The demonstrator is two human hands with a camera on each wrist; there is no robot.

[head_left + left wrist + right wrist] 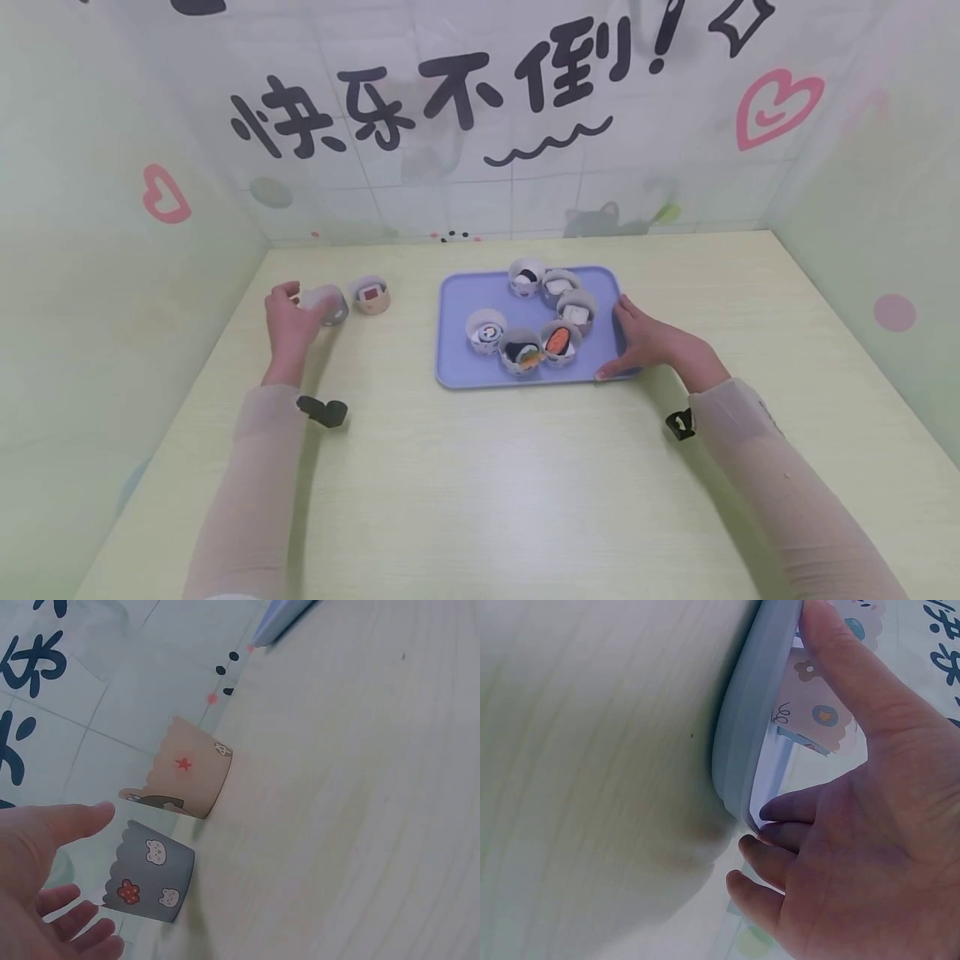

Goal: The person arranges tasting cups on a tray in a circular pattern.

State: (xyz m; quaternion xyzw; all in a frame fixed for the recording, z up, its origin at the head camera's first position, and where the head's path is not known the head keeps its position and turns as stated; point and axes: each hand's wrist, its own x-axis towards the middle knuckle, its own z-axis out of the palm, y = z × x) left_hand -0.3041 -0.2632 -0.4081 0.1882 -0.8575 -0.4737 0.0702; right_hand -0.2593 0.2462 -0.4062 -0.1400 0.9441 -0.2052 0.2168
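Note:
My left hand (291, 327) is at the far left of the table, fingers spread around the rim side of a grey paper cup (156, 874) with bear faces. Its thumb and fingers stand apart; whether they touch the cup I cannot tell. Beside that cup is a tan paper cup (372, 302) holding a small white piece with a dark red patch. My right hand (651, 337) is at the right end of a blue tray (465, 289), thumb and fingers spread along its rim. On the tray stand several paper cups with sushi-like pieces, one orange-topped sushi piece (558, 341) among them.
Light wooden table (480, 467) under everything. Behind it rises a white wall (420, 200) with dark lettering and a pink heart; pale side walls close in left and right. A black strap piece (322, 411) shows at the left wrist.

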